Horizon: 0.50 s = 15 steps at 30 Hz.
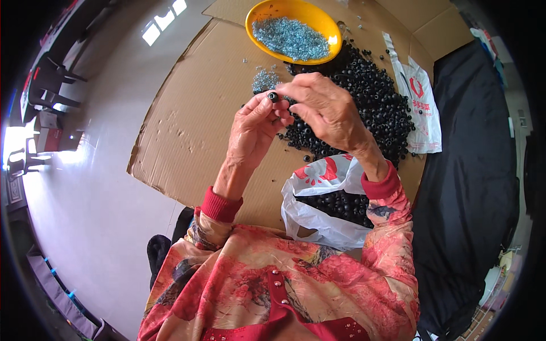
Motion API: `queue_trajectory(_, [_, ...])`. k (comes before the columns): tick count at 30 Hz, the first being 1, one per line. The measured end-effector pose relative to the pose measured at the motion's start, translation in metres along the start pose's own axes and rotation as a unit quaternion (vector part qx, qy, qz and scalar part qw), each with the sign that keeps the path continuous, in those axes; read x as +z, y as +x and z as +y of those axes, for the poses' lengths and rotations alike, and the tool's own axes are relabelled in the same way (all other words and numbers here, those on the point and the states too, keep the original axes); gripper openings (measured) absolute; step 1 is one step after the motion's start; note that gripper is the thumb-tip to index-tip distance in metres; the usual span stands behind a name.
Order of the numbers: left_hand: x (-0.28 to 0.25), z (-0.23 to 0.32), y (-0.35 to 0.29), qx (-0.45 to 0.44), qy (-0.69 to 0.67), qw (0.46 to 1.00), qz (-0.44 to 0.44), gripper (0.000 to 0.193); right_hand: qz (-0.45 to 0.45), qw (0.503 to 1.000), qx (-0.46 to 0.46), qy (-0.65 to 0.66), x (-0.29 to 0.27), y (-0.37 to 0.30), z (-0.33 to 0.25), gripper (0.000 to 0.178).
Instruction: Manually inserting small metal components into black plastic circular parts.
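Note:
My left hand (250, 128) pinches a small round black piece (273, 97) between thumb and forefinger; a pale ring shows in its hole. Close beside it is my right hand (327, 111), its forefinger reaching toward the piece and its thumb standing apart. I see nothing between the right fingers, though the tips are partly hidden. Just beyond the hands lies a small heap of tiny clear bluish pieces (265, 79). A large pile of black round pieces (369, 94), many with holes, spreads behind and to the right of my right hand.
An oval yellow bowl (333, 37) of the bluish pieces stands at the far side of the cardboard sheet (187, 113). Near my body, an open white plastic bag (324, 230) holds more black pieces. Another white bag (421, 108) lies flat at right, next to black cloth (466, 187).

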<state>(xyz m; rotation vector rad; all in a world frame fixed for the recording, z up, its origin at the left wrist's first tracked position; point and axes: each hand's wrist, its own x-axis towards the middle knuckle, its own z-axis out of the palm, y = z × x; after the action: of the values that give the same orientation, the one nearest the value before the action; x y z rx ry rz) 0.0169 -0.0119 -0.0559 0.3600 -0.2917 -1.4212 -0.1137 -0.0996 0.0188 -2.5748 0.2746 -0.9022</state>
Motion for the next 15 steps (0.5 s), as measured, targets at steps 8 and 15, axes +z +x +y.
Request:
queue_trajectory(8, [0.0014,0.0012,-0.0007,0.011,0.025,1.000,0.013,0.020,-0.031,0.987,-0.072,-0.137,0.0047,-0.0004,0.0021,0.032])
queue_trajectory(15, [0.0014,0.0020,0.0002,0.017,0.019,0.999,0.036,0.019,-0.048,0.990,-0.064,-0.114,0.0052,-0.0003,-0.0007,0.037])
